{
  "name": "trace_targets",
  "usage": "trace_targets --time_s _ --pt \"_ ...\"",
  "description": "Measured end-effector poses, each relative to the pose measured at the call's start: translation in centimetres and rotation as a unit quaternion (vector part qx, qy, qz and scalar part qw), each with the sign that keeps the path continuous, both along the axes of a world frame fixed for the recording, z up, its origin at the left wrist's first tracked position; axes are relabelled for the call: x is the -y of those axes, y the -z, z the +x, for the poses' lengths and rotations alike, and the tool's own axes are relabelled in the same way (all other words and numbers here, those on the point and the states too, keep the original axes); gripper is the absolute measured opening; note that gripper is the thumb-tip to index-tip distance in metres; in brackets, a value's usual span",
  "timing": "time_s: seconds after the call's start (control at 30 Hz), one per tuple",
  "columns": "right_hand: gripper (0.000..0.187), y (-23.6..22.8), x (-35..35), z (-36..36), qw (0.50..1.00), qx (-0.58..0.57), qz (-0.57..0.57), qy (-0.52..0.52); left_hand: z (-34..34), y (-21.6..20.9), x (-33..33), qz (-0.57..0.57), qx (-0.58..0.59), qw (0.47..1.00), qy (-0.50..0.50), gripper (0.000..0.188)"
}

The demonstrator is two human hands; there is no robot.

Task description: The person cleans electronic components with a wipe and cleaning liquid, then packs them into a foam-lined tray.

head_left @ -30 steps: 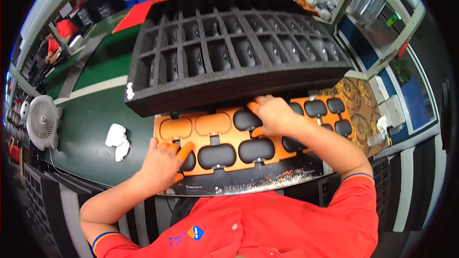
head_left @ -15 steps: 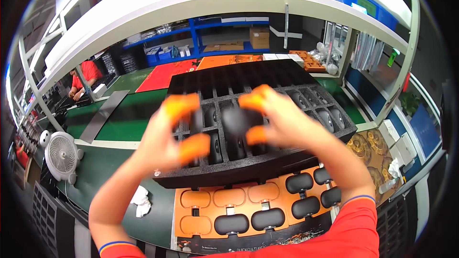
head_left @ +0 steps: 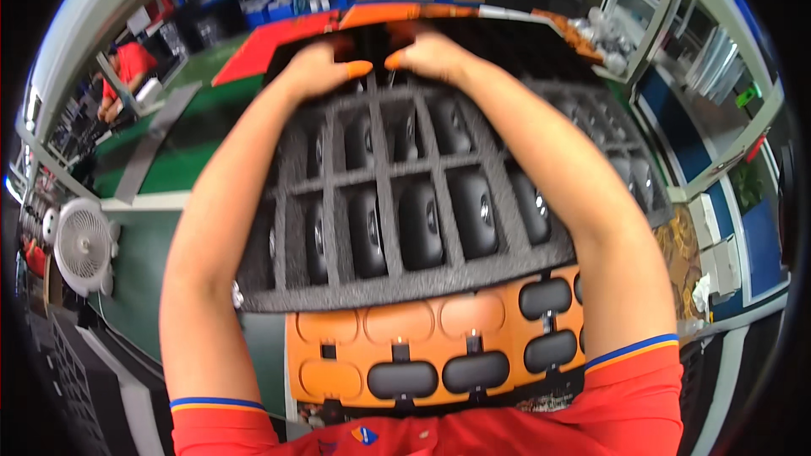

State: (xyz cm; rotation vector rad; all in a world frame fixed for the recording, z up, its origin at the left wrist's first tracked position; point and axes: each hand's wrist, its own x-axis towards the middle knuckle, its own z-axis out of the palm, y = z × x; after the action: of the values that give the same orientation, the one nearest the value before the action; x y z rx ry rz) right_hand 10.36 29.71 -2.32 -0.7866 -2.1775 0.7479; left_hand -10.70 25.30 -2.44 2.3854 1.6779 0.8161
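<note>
Both my arms stretch forward over a thick black foam tray (head_left: 397, 287) with rows of deep rectangular compartments. Black rounded cases (head_left: 421, 224) stand on edge in many of the compartments. My left hand (head_left: 319, 72) is over the tray's dark far rows, its orange-covered thumb pointing right. Close beside it, my right hand (head_left: 427, 57) reaches into the same far rows, its orange-covered thumb turned left. The other fingers of both hands are lost in the dark and blur, so whether they hold anything is hidden.
In front of the tray lies an orange panel (head_left: 405, 327) with oval recesses, some filled by black oval pieces (head_left: 404, 380). A white fan (head_left: 84, 241) stands at the left. Farther left, a person in red (head_left: 131, 67) sits. Bagged parts (head_left: 601, 34) lie at the back right.
Both hands have moved forward to the tray's far rows. The dark rounded case by my right hand is no longer visible there. The view has tilted down and closer to the tray.
</note>
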Motion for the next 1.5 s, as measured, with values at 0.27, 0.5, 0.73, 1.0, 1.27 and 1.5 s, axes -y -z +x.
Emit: trace_targets --time_s 0.27,0.5,0.73,1.0,1.27,1.5 --pt "0.064 0.3 -1.2 1.6 0.984 0.162 0.079 -0.007 1.7 0.1 0.8 -0.005 -0.131 0.991 -0.016 0.047" --pt "0.060 -0.3 4.9 -0.8 0.904 0.356 0.221 0.085 4.2 -0.3 6.6 0.205 -0.319 0.917 -0.123 0.039" --pt "0.051 -1.6 8.1 3.1 0.917 0.119 0.294 0.240 12.0 -1.5 25.5 0.239 -0.220 0.933 0.156 0.028" --pt "0.064 -1.1 34.9 12.1 0.975 0.051 0.158 -0.147 6.6 -1.7 32.3 0.223 -0.318 0.914 0.117 0.052" --pt "0.063 7.1 38.2 15.0 0.927 0.361 0.094 0.022 12.5 6.2 37.8 -0.006 -0.348 0.921 0.172 0.060" --pt "0.056 4.2 39.2 15.8 0.943 0.329 0.015 -0.035 13.0 2.8 38.4 -0.154 -0.320 0.917 0.184 0.067"
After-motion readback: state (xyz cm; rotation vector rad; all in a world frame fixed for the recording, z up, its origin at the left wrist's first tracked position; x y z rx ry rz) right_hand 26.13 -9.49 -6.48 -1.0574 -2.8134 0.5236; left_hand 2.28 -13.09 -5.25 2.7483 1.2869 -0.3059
